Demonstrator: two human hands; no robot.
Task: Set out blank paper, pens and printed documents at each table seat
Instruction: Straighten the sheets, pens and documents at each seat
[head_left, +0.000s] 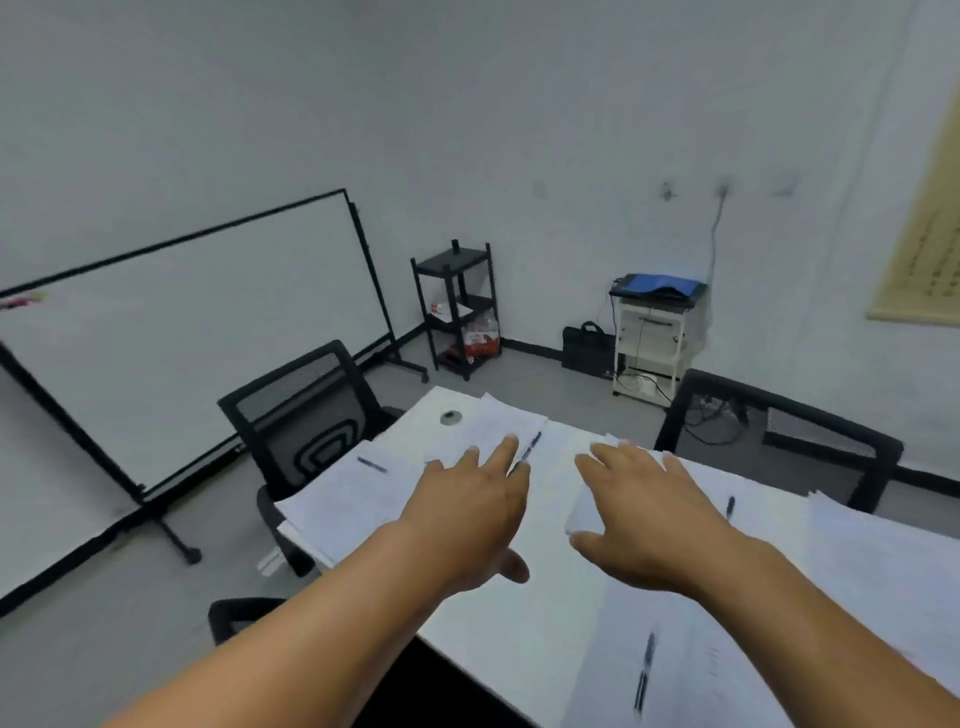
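Observation:
Both my hands reach out over the white table (524, 639), palms down, fingers spread. My left hand (467, 514) hovers by a printed sheet (493, 426) at the far end with a pen (530, 447) beside it. My right hand (649, 519) is above a small paper stack (582, 514). A paper set (343, 499) with a pen (371, 464) lies at the left seat. Another pen (730, 506) lies on paper at the right seat, and a near pen (644, 670) rests on sheets (691, 654). Neither hand holds anything.
Black mesh chairs stand at the left (306, 415) and right (779, 441) of the table. A whiteboard (182, 332) on wheels stands left. A black shelf cart (457, 306), a bag (587, 348) and a white cabinet (652, 338) line the far wall.

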